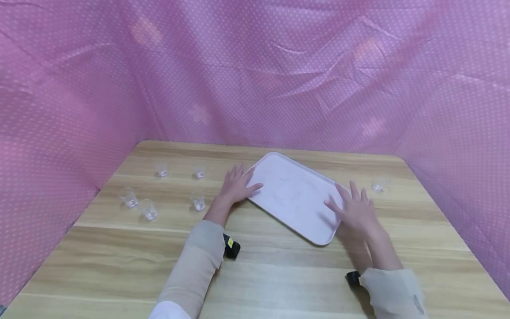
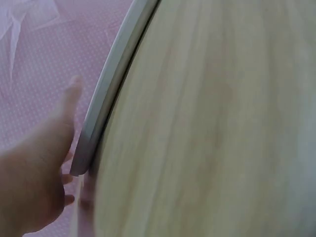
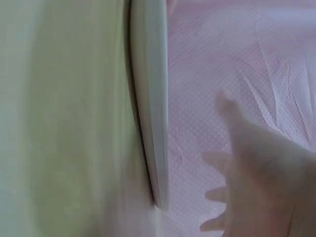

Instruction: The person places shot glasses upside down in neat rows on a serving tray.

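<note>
A white rectangular tray [image 1: 292,195] lies turned at an angle on the wooden table. At its left end is my left hand [image 1: 237,186], fingers spread and thumb over the rim; whether it touches cannot be told. In the left wrist view the left hand [image 2: 39,168] is beside the tray edge [image 2: 106,94]. My right hand [image 1: 356,210] is spread at the tray's right end. From the right wrist view, the right hand [image 3: 261,173] appears raised, with a gap between it and the tray edge [image 3: 155,108]. Neither hand grips anything.
Several small clear cups stand on the left of the table [image 1: 119,257], among them one cup [image 1: 198,201] near my left forearm. Another clear cup [image 1: 378,185] is at the right, beyond my right hand. Pink dotted cloth [image 1: 255,79] hangs around the table's back and sides.
</note>
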A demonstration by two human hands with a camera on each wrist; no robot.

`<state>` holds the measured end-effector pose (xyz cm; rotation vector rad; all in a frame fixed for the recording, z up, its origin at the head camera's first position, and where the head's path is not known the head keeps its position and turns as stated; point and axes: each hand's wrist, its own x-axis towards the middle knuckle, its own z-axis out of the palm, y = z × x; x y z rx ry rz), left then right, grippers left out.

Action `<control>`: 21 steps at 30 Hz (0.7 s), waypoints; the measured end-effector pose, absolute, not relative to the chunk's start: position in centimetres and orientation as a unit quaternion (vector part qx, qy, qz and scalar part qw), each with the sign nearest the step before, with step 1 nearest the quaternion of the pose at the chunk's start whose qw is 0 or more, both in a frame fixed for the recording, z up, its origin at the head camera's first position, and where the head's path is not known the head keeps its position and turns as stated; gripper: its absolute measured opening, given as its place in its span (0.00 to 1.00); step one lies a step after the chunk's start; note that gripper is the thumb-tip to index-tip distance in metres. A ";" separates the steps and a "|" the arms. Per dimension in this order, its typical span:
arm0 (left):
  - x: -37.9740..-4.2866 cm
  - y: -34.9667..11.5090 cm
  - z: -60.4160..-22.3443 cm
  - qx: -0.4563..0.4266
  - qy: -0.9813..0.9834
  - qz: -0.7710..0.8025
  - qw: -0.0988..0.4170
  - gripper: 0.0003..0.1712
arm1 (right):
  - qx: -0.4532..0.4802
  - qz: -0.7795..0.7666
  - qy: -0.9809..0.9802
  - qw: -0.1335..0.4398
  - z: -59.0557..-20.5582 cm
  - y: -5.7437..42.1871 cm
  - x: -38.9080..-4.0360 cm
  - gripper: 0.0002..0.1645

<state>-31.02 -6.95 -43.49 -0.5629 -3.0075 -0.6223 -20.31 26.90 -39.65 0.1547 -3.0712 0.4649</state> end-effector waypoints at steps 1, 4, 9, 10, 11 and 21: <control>-31.0 -7.0 -43.6 -0.178 -0.963 -0.202 0.001 0.45 | 0.050 0.137 -0.989 0.014 -39.9 26.9 -20.1 0.47; -30.7 -7.1 -43.8 -0.175 -0.963 -0.203 -0.019 0.45 | 0.043 0.119 -0.992 -0.010 -40.8 26.9 -19.6 0.50; -30.5 -7.0 -43.8 -0.175 -0.967 -0.182 -0.036 0.46 | 0.017 0.155 -0.987 -0.047 -42.2 26.5 -19.0 0.54; -30.4 -7.0 -43.7 -0.172 -0.968 -0.178 -0.041 0.46 | 0.014 0.160 -0.986 -0.048 -42.4 26.4 -19.0 0.54; -30.4 -7.0 -43.6 -0.169 -0.969 -0.173 -0.047 0.46 | 0.010 0.162 -0.985 -0.051 -42.6 26.2 -19.1 0.54; -28.5 -5.9 -42.8 -0.112 -0.983 -0.126 -0.071 0.46 | 0.011 0.159 -0.984 -0.078 -42.5 27.1 -20.8 0.55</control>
